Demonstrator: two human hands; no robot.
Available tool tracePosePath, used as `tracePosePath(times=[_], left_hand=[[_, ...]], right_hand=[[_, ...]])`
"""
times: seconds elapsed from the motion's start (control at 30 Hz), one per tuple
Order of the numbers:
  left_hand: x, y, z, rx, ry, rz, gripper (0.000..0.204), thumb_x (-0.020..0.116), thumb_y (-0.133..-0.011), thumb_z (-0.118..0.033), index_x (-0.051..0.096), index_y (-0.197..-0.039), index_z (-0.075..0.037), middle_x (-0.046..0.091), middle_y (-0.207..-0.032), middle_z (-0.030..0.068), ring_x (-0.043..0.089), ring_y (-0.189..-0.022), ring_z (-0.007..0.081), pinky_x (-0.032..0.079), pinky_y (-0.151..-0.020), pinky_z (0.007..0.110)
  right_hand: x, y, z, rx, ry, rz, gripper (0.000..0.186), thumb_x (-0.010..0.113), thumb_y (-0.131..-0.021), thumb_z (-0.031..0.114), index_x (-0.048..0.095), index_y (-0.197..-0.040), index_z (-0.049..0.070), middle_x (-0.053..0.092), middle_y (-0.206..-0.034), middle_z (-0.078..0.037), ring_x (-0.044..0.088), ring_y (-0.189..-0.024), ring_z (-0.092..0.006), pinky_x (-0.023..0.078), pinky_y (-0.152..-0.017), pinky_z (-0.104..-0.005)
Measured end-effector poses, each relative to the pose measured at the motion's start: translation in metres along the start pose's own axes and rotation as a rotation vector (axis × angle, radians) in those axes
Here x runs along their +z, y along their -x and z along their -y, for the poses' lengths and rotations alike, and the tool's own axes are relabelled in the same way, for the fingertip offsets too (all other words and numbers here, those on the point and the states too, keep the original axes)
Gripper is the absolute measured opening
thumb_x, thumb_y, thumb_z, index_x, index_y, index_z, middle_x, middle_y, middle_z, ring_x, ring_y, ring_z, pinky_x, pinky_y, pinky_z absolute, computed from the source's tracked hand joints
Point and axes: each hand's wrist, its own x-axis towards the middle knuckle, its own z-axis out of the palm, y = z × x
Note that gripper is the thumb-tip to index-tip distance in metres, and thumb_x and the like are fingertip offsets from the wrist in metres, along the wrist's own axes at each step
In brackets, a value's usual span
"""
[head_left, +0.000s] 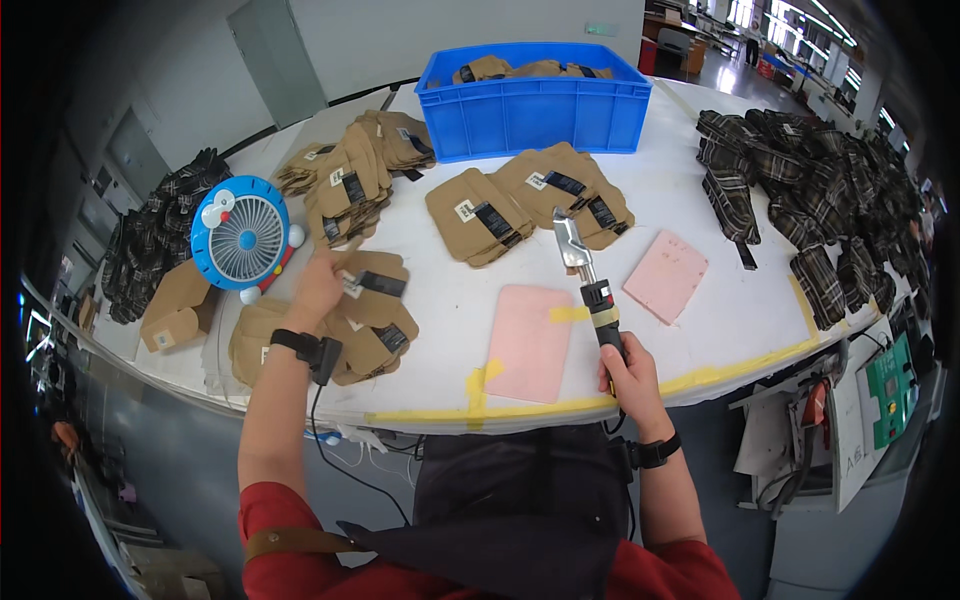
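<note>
My left hand (322, 282) grips a tan fabric piece (375, 280) with dark and white labels, above a pile of similar pieces (258, 330) at the left front. My right hand (625, 370) holds the black handle of a hand tool with a broad metal head (572, 242), upright over the table. Under and left of it lies a pink rectangular pad (528, 350); a smaller pink pad (665, 275) is to its right. Beyond are more stacks of tan labelled pieces (470, 235).
A blue crate (540, 120) of tan pieces stands at the back. A blue toy-faced fan (228, 255) and cardboard box (170, 310) are at left. Dark plaid bundles (780, 180) lie at both sides. Yellow tape (740, 358) runs along the front edge; cables hang below.
</note>
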Motion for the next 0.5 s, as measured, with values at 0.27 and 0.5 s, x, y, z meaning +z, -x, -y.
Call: tracePosePath(times=[0.27, 0.5], left_hand=[[0.032, -0.006, -0.095, 0.369, -0.078, 0.175, 0.042, 0.073, -0.083, -0.021, 0.059, -0.118, -0.005, 0.060, -0.123, 0.0168, 0.057, -0.116, 0.0391, 0.051, -0.091, 0.050], [0.045, -0.013, -0.137, 0.109, -0.302, 0.182, 0.056, 0.076, -0.077, -0.032, 0.057, -0.120, -0.003, 0.060, -0.123, 0.0172, 0.059, -0.117, 0.0375, 0.054, -0.091, 0.048]], right_hand=[[0.000, -0.001, -0.005, -0.016, 0.005, -0.003, 0.025, 0.059, -0.103, 0.022, 0.057, -0.107, -0.003, 0.060, -0.073, -0.003, 0.057, -0.058, -0.0086, 0.047, -0.055, -0.0244], [-0.002, -0.001, -0.007, -0.035, 0.054, 0.001, 0.025, 0.060, -0.103, 0.022, 0.056, -0.107, -0.002, 0.059, -0.073, -0.003, 0.056, -0.057, -0.0082, 0.046, -0.054, -0.0242]])
